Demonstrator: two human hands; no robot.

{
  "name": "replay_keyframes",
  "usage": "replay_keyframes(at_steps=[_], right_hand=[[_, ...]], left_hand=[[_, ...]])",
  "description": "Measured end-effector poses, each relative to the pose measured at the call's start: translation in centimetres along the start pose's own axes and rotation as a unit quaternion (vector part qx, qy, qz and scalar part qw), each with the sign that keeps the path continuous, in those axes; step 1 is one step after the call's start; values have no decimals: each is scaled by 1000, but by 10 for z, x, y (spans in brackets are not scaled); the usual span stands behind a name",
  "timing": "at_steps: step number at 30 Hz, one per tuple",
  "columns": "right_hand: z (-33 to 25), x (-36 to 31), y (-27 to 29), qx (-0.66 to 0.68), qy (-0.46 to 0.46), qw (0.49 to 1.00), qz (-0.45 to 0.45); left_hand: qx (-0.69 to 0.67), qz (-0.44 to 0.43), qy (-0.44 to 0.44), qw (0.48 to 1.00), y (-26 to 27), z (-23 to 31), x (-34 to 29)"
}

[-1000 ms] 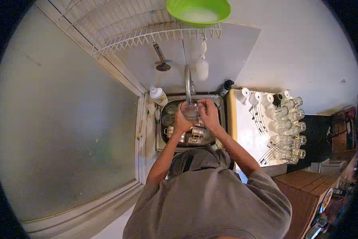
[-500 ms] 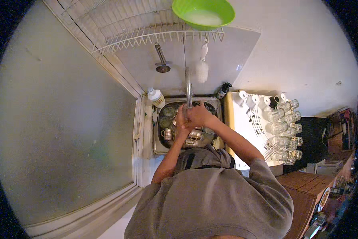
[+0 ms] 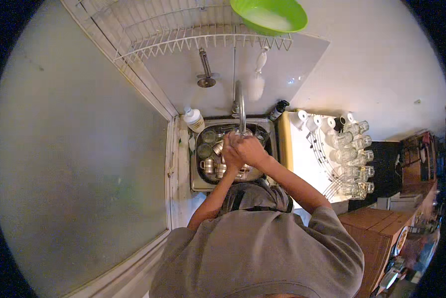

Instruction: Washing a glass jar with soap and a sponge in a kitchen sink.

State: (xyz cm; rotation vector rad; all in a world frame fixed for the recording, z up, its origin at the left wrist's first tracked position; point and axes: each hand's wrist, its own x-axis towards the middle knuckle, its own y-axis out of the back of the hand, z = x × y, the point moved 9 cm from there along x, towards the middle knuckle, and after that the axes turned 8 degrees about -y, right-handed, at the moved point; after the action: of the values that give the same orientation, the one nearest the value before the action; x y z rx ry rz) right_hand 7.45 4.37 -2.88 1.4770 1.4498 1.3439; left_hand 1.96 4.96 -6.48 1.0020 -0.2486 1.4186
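Observation:
Over the sink [image 3: 196, 185], my left hand [image 3: 232, 153] and my right hand [image 3: 251, 151] are close together beneath the curved metal faucet [image 3: 241, 107]. Between them they grip a clear drinking glass [image 3: 243, 132], whose rim shows just past the fingers; the rest is covered by my hands. The fingers of both hands are bent round it and partly hidden. Below, metal cups [image 3: 208, 166] with handles lie in the basin, next to clear glasses [image 3: 204, 151] along its left side.
A white bottle [image 3: 194, 120] stands at the sink's back left corner, a dark bottle [image 3: 279, 110] at the back right. Rows of glass mugs [image 3: 349, 156] and white cups [image 3: 314, 122] fill the right-hand counter. Above hang a wire rack [image 3: 183, 45] with a green bowl [image 3: 270, 20] and a brush [image 3: 261, 62].
Both hands have shifted slightly down from the faucet's mouth, and the glass rim now shows between them. The whole view has moved slightly.

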Motion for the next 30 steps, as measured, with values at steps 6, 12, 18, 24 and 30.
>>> replay_keyframes(at_steps=[6, 12, 18, 24, 30], right_hand=[[-32, 12, -2, 153, 43, 919, -359], [37, 0, -79, 323, -199, 842, -383], [15, 1, -51, 173, -249, 931, -204], [5, -17, -56, -13, -272, 951, -148], [-24, -38, -38, -64, -215, 974, -34]], left_hand=[[-175, -38, 131, 975, -9, -47, -27], [-179, -129, 84, 972, -18, -13, -22], [-117, -164, 38, 979, -22, -28, -34], [-267, -146, 114, 946, -20, -44, -32], [-337, -143, 165, 916, -16, -50, -32]])
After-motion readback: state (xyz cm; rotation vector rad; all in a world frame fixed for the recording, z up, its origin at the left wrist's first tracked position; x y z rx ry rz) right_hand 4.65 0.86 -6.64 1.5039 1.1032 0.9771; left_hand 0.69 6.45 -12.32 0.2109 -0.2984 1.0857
